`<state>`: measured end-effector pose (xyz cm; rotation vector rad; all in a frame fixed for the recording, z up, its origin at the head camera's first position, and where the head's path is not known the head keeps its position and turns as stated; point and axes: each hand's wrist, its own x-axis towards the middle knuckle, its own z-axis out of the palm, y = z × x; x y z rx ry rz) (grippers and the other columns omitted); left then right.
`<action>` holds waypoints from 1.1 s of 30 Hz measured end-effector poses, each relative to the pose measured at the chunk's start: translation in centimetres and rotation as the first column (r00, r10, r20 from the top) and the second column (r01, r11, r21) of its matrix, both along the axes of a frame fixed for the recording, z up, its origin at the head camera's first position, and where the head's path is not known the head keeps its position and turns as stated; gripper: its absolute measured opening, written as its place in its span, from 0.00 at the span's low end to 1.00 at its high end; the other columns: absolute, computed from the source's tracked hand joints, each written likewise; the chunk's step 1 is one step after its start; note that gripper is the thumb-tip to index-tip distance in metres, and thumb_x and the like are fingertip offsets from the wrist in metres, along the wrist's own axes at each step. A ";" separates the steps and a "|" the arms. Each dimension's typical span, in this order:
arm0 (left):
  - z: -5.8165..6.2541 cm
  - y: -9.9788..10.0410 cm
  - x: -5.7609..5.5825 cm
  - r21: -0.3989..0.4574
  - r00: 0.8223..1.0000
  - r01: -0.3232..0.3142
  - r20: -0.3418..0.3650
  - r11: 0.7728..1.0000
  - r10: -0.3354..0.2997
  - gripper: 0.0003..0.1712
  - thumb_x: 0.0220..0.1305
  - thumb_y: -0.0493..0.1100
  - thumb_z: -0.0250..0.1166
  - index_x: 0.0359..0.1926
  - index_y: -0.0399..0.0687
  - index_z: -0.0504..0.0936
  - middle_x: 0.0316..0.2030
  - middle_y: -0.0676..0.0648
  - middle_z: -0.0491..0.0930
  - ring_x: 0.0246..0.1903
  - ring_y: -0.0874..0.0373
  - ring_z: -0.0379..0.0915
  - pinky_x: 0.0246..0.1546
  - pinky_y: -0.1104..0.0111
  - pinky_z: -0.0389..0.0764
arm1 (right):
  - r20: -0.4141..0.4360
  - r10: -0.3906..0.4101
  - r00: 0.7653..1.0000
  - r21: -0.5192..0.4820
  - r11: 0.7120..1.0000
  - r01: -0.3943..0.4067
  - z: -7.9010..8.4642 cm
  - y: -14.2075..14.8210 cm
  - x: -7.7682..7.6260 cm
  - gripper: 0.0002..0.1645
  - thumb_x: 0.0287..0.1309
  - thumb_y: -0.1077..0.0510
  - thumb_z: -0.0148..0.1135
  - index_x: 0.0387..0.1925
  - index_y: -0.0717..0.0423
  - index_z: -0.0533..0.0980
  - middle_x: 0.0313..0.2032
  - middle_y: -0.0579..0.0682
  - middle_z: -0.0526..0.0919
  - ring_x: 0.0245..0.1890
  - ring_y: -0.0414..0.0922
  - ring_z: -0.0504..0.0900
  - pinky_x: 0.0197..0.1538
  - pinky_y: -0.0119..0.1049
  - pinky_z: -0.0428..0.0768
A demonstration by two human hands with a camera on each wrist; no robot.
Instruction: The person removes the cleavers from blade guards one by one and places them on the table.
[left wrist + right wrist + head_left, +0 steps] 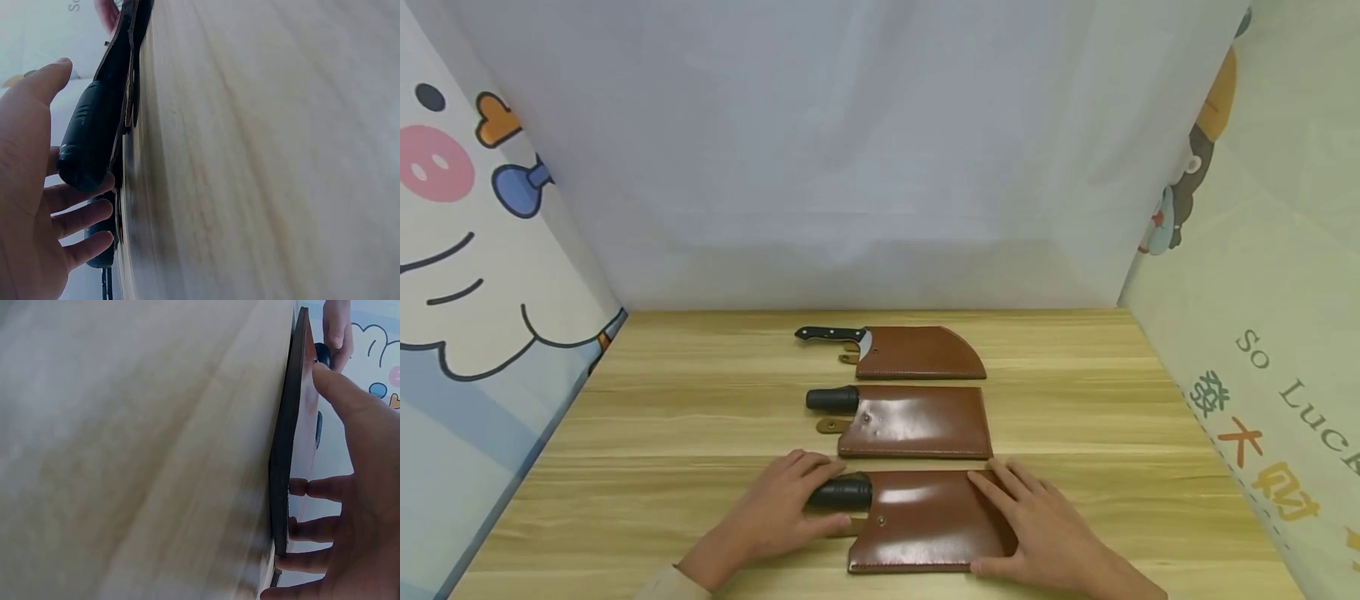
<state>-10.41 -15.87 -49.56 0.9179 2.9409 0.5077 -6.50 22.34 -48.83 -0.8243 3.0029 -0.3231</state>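
The nearest cleaver lies on the table in a glossy brown leather sheath (936, 521), its black handle (844, 493) pointing left. My left hand (786, 504) is at that handle. In the left wrist view the thumb stands apart from the handle (90, 137), with the loosely bent fingers on its other side. Over the sheath's right end rests my right hand (1045, 533), fingers spread; the right wrist view has the fingertips touching the sheath's edge (287, 437). The blade is hidden inside the leather. Part of a strap (857, 527) shows by the left thumb.
Behind it lies a second sheathed cleaver (921, 421), also with a black handle. Farthest back is a sheathed knife (917, 352) with a riveted black handle and a curved sheath end. The wooden table (662, 400) meets a white backdrop (850, 167) and printed side cloths.
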 end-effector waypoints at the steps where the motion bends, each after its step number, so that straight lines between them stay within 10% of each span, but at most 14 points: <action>1: -0.1 0.0 -0.1 0.005 1.000 0.004 -0.003 1.000 -0.004 0.42 0.65 0.77 0.57 0.68 0.57 0.77 0.59 0.50 0.78 0.57 0.54 0.73 0.60 0.53 0.74 | 0.003 0.001 1.000 0.000 1.000 -0.001 0.0 0.0 0.0 0.65 0.47 0.11 0.54 0.77 0.46 0.63 0.74 0.61 0.64 0.72 0.64 0.64 0.61 0.67 0.70; 25: -0.8 1.0 -0.5 0.137 0.997 0.075 0.002 0.988 -0.076 0.20 0.71 0.54 0.65 0.55 0.48 0.84 0.45 0.54 0.76 0.39 0.65 0.69 0.39 0.68 0.76 | 0.051 0.014 0.999 -0.057 0.998 -0.011 -0.4 0.0 -0.5 0.70 0.36 0.16 0.71 0.75 0.49 0.65 0.70 0.63 0.68 0.69 0.66 0.66 0.62 0.66 0.70; 33: -0.9 1.4 -0.3 0.184 0.998 0.054 0.024 0.982 -0.059 0.20 0.69 0.50 0.66 0.54 0.42 0.84 0.43 0.52 0.76 0.36 0.65 0.68 0.34 0.72 0.74 | 0.009 0.033 0.999 -0.077 0.997 -0.032 -0.7 0.0 -0.6 0.72 0.33 0.16 0.73 0.74 0.51 0.66 0.65 0.53 0.70 0.61 0.51 0.74 0.60 0.53 0.77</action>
